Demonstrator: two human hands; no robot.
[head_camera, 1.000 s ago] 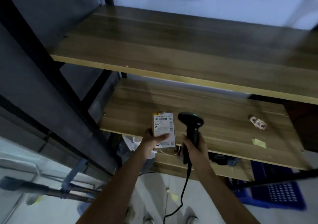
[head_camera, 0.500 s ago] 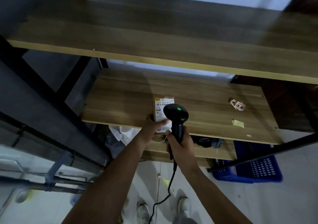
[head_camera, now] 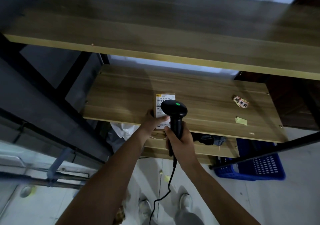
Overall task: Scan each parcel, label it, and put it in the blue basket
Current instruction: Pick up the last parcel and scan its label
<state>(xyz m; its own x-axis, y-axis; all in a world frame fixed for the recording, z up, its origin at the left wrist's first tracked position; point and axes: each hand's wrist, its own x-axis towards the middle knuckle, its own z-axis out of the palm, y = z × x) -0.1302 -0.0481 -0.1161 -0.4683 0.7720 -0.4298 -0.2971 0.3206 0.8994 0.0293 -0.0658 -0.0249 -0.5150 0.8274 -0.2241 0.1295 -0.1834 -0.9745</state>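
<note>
A small parcel [head_camera: 160,99] with a white barcode label lies at the front edge of the middle wooden shelf [head_camera: 199,93]. My left hand [head_camera: 155,121] grips its near end, thumb across the label. My right hand [head_camera: 180,139] holds a black corded barcode scanner [head_camera: 174,109] by the handle, its head directly over the parcel's label, a green light lit on top. The blue basket [head_camera: 259,168] stands on the floor at the lower right, partly under the shelf.
A small stack of orange labels [head_camera: 241,102] and a yellow sticky note [head_camera: 241,121] lie on the right of the middle shelf. A wide upper shelf [head_camera: 155,26] overhangs. White plastic bags [head_camera: 123,129] and dark items sit on the lower shelf. A black frame bar [head_camera: 277,147] crosses above the basket.
The scanner has swung left from beside the parcel to over its label, and its green light now shows. The view shifted right, bringing more of the blue basket into sight.
</note>
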